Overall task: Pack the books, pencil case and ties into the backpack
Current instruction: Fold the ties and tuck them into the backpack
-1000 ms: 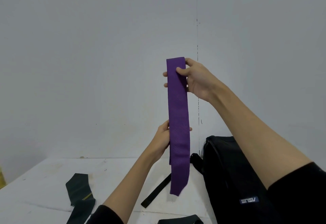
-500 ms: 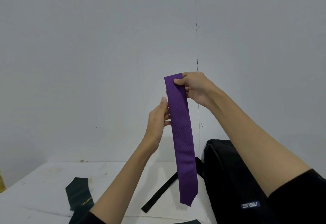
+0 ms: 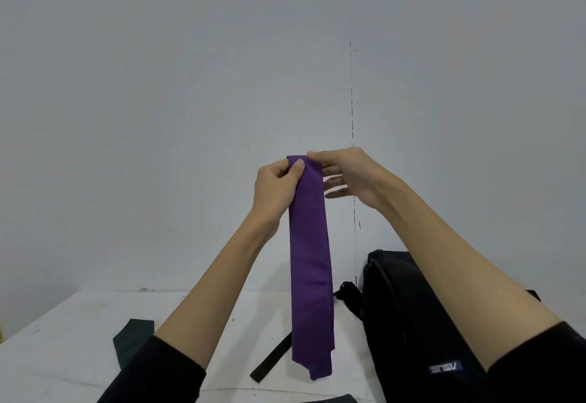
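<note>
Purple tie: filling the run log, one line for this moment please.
purple tie hanging | left hand, right hand pinch top | backpack on table

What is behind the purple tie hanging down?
Behind the purple tie, a black strap lies on the white table beside the backpack. The strap's middle is covered.

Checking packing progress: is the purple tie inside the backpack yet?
No, the purple tie hangs from both hands above the table, left of the backpack.

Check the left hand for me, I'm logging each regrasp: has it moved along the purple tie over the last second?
Yes. The left hand climbed from the purple tie's middle to its top fold, now far above the backpack, beside the right hand.
</note>
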